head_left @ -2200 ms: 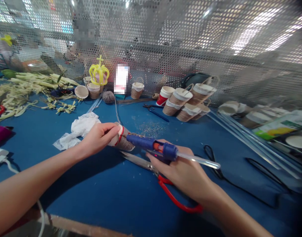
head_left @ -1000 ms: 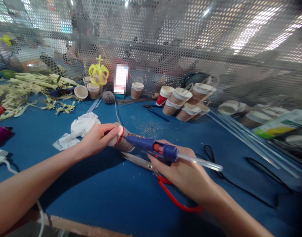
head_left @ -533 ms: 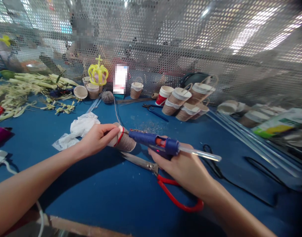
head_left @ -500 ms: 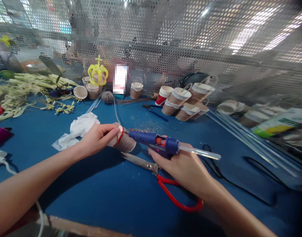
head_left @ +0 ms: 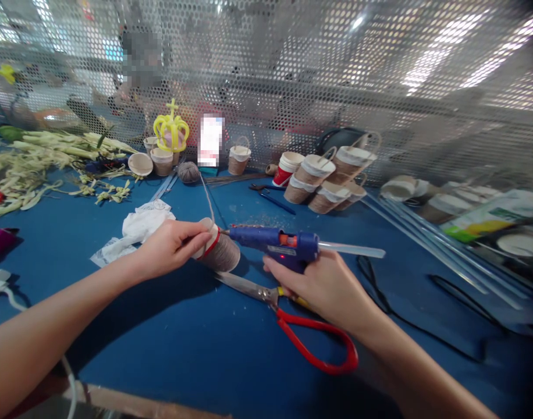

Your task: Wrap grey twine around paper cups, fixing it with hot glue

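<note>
My left hand (head_left: 179, 244) is closed on a paper cup (head_left: 223, 252) that lies tilted on its side. Grey-brown twine covers most of the cup, leaving a red and white band near its rim. From the cup a strand of twine (head_left: 207, 195) runs back to a grey ball of twine (head_left: 188, 172). In my right hand (head_left: 325, 282) is a blue hot glue gun (head_left: 275, 240), a clear glue stick (head_left: 354, 249) jutting from its rear. Its nozzle points left at the red band; whether it touches cannot be told. Under the gun lie red-handled scissors (head_left: 316, 343).
Behind stand several twine-wrapped cups (head_left: 330, 195), a red cup (head_left: 288, 169), a yellow crown ornament (head_left: 171, 131) and a phone (head_left: 210, 139). White crumpled cloth (head_left: 146, 221) lies left of the cup. Glue sticks (head_left: 441, 250) and a black cord (head_left: 423, 326) lie right.
The glue gun has levelled out, its rear end rising slightly and its nozzle staying by the cup's red band. A yellow part by the scissors now shows. My left hand keeps its hold.
</note>
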Motion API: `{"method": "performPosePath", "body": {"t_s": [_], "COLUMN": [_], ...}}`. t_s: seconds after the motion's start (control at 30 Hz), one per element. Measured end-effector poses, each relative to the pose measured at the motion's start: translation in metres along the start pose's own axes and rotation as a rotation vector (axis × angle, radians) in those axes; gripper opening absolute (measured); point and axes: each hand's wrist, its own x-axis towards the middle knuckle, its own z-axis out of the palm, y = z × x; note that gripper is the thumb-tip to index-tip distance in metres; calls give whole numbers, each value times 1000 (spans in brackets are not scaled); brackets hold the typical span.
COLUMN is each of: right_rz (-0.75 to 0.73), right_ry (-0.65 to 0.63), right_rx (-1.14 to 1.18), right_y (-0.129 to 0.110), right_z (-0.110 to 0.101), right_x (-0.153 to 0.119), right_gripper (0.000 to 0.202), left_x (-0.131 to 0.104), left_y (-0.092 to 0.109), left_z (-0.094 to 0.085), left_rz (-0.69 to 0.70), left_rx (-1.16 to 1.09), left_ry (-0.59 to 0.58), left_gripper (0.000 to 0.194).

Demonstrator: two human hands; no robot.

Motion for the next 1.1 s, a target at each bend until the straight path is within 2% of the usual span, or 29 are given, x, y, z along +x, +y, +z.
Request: {"method": "performPosePath", "body": {"t_s": [0.2, 0.7, 0.97, 1.1], "right_rz": [78, 28, 85, 43], "right_ry": [-31, -44, -56, -47], "right_rx": [54, 65, 110, 64], "right_y": [-2, -1, -3, -3], "right_z": [-3, -6, -5, -3], "right_x": [0, 1, -1, -5], "right_gripper": [24, 36, 29, 25], "left_x": [0, 0, 0, -1], "left_y": [0, -3, -4, -3], "left_z": [-1, -2, -1, -2], "left_rz": [17, 78, 58, 25], "left_rx": [21, 54, 49, 31], "left_ry": [-10, -14, -18, -14], "left_gripper": [32, 31, 30, 30]}}
